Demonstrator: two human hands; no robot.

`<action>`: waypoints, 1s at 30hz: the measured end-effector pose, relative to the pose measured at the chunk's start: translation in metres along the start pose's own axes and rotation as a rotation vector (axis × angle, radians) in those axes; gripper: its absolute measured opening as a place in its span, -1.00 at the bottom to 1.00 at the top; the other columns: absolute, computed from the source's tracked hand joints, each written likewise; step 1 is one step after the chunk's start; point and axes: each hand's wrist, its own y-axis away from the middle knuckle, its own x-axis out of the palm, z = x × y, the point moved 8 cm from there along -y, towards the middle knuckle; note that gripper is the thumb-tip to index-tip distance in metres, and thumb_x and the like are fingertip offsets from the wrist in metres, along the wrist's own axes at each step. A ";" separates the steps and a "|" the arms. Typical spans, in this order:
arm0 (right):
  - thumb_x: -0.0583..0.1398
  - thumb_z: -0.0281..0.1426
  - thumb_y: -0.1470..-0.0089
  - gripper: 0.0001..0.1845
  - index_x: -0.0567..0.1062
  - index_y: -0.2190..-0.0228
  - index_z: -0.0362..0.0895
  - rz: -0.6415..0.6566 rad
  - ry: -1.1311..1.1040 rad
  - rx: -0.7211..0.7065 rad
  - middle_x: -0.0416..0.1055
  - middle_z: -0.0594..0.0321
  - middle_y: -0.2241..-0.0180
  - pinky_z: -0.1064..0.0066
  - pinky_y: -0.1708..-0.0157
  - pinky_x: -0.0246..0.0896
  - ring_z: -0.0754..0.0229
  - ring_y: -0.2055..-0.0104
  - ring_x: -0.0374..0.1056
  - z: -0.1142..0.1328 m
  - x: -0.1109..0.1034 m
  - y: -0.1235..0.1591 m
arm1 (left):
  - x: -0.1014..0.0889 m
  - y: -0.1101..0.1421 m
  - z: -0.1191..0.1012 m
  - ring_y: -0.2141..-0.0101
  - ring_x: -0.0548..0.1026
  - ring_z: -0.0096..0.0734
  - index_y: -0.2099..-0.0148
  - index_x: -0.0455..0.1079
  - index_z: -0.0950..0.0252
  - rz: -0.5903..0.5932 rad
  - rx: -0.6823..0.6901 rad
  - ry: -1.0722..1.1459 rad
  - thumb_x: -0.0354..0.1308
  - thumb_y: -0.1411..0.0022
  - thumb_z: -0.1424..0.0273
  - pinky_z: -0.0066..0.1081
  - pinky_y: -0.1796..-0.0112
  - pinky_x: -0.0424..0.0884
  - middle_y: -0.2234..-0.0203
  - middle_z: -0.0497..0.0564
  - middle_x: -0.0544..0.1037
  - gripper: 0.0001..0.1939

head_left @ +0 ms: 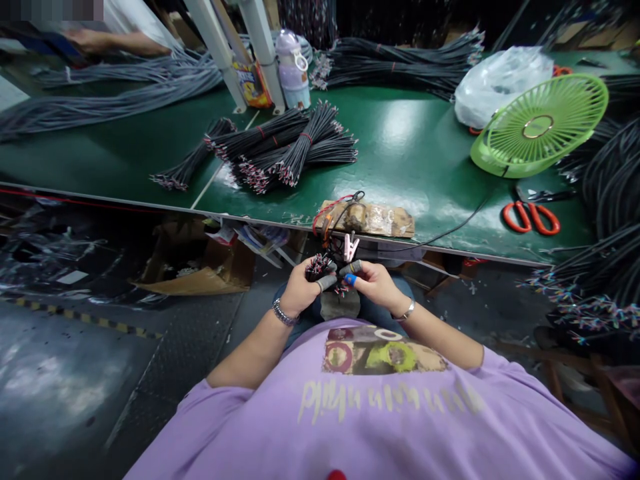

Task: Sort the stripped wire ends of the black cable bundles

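My left hand [301, 288] is closed round a bundle of black cables [318, 265], their stripped ends pointing up. My right hand [373, 281] pinches at wire ends [341, 289] between the two hands, with taped fingertips, one blue. Both hands hover over my lap, just below the green bench's front edge [450, 248]. A pink clip [351, 247] and a taped wooden block with red and black wires [367, 218] sit right above the hands.
Tied bundles of black cables [285, 148] lie mid-bench, more at the back [400, 63] and right [607, 220]. A green fan [543, 125], orange scissors [531, 217], a plastic bag [500, 80] and a bottle [293, 70] stand around. Another person's arm [115, 41] rests at far left.
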 end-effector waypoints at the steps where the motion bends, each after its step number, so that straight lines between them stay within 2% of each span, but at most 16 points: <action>1: 0.31 -0.39 0.16 -0.88 0.52 0.47 -0.16 0.023 -0.025 0.044 0.47 0.30 0.55 0.47 0.49 0.30 0.32 0.54 0.35 -0.003 0.002 -0.001 | 0.001 0.000 -0.001 0.39 0.50 -0.41 0.29 0.45 0.36 0.021 0.002 -0.004 0.38 0.15 0.36 -0.39 0.27 0.44 0.42 0.00 0.56 -0.68; 4: 0.28 -0.38 0.16 -0.87 0.46 0.54 -0.19 0.085 -0.212 0.252 0.40 0.33 0.66 0.54 0.61 0.22 0.38 0.66 0.26 -0.020 0.011 0.000 | 0.006 0.002 -0.003 0.41 0.49 -0.41 0.32 0.46 0.37 0.101 -0.002 -0.002 0.38 0.14 0.38 -0.39 0.28 0.44 0.45 0.00 0.56 -0.70; 7: 0.28 -0.38 0.17 -0.85 0.43 0.54 -0.19 0.019 -0.381 0.351 0.37 0.37 0.68 0.52 0.61 0.27 0.42 0.70 0.19 -0.030 0.011 -0.001 | 0.004 0.003 -0.007 0.41 0.48 -0.42 0.35 0.45 0.36 0.093 0.013 0.033 0.38 0.14 0.38 -0.40 0.29 0.43 0.46 -0.02 0.55 -0.73; 10: 0.28 -0.25 0.08 -0.76 0.42 0.48 -0.18 -0.089 -0.513 0.333 0.40 0.34 0.60 0.47 0.52 0.35 0.41 0.65 0.23 -0.030 0.002 -0.007 | 0.000 0.002 -0.012 0.42 0.48 -0.43 0.37 0.45 0.36 0.036 0.033 0.112 0.39 0.15 0.39 -0.40 0.32 0.43 0.47 -0.03 0.54 -0.74; 13: 0.24 -0.06 0.05 -0.60 0.45 0.39 -0.18 -0.056 -0.545 0.299 0.44 0.27 0.49 0.45 0.47 0.36 0.38 0.58 0.28 -0.023 0.002 -0.016 | -0.002 0.001 -0.018 0.42 0.47 -0.44 0.38 0.45 0.35 -0.014 0.049 0.194 0.39 0.17 0.42 -0.41 0.32 0.42 0.48 -0.05 0.53 -0.75; 15: 0.27 -0.03 0.09 -0.57 0.46 0.40 -0.17 -0.049 -0.461 0.226 0.44 0.28 0.48 0.47 0.47 0.34 0.38 0.56 0.28 -0.015 0.000 -0.022 | -0.003 -0.002 -0.023 0.44 0.47 -0.45 0.40 0.45 0.35 -0.044 0.060 0.225 0.40 0.19 0.44 -0.41 0.33 0.42 0.49 -0.07 0.53 -0.75; 19: 0.25 0.02 0.11 -0.53 0.49 0.47 -0.17 -0.168 -0.267 0.061 0.43 0.28 0.54 0.54 0.52 0.25 0.38 0.57 0.25 -0.002 -0.008 -0.029 | -0.003 -0.008 -0.028 0.46 0.46 -0.46 0.42 0.44 0.35 -0.089 0.063 0.247 0.40 0.22 0.45 -0.43 0.37 0.41 0.52 -0.08 0.52 -0.75; 22: 0.17 0.09 0.06 -0.47 0.49 0.43 -0.16 -0.155 -0.426 0.162 0.47 0.25 0.49 0.50 0.50 0.29 0.36 0.56 0.29 -0.010 -0.001 -0.033 | -0.003 -0.011 -0.026 0.48 0.45 -0.46 0.42 0.44 0.36 -0.106 0.036 0.265 0.40 0.24 0.45 -0.43 0.40 0.40 0.52 -0.08 0.52 -0.74; 25: 0.17 0.05 0.02 -0.52 0.46 0.39 -0.14 -0.135 -0.630 0.294 0.48 0.27 0.48 0.46 0.47 0.32 0.32 0.52 0.35 -0.019 0.008 -0.037 | 0.000 -0.013 -0.024 0.50 0.45 -0.46 0.42 0.44 0.36 -0.108 0.016 0.263 0.41 0.26 0.43 -0.42 0.42 0.40 0.53 -0.08 0.51 -0.72; 30: 0.21 0.00 0.03 -0.57 0.44 0.43 -0.14 -0.170 -0.692 0.293 0.47 0.32 0.55 0.50 0.48 0.31 0.34 0.54 0.37 -0.020 0.007 -0.041 | 0.004 -0.015 -0.022 0.53 0.43 -0.47 0.44 0.43 0.37 -0.099 -0.002 0.255 0.42 0.28 0.42 -0.42 0.44 0.41 0.56 -0.09 0.50 -0.71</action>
